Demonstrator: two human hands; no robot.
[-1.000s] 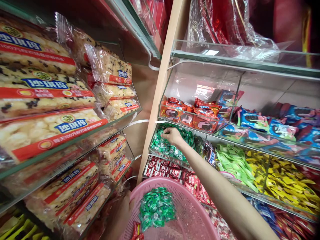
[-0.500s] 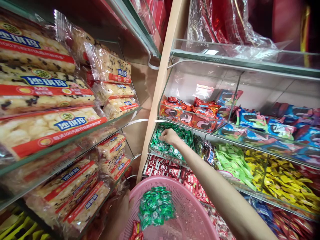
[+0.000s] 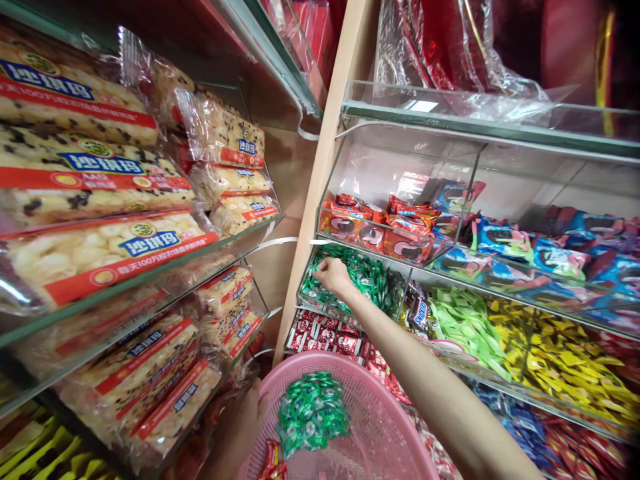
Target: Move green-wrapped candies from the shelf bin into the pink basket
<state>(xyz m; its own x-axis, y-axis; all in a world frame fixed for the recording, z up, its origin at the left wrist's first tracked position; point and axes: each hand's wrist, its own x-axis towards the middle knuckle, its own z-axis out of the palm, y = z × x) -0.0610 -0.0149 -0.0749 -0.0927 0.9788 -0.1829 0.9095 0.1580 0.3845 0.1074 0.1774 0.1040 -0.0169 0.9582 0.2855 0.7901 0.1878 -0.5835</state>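
Observation:
My right hand is stretched out over a shelf bin of green-wrapped candies. Its thumb and fingertips are pinched together; what is between them, if anything, is too small to make out. At the lower left my left hand, in shadow, grips the side rim of a pink plastic basket, its fingers partly hidden. Inside the basket lies a heap of green-wrapped candies, with a few red-wrapped pieces beside it.
Glass shelves on the left hold packaged snack bars. A wooden upright separates them from the right-hand shelves. Glass fronts and dividers bound bins of red packets, light-green packets, yellow packets and blue packets.
My right hand has shifted very slightly left among the green candies, its fingers still pinched. The basket and my left hand stay in place; the view has moved a little.

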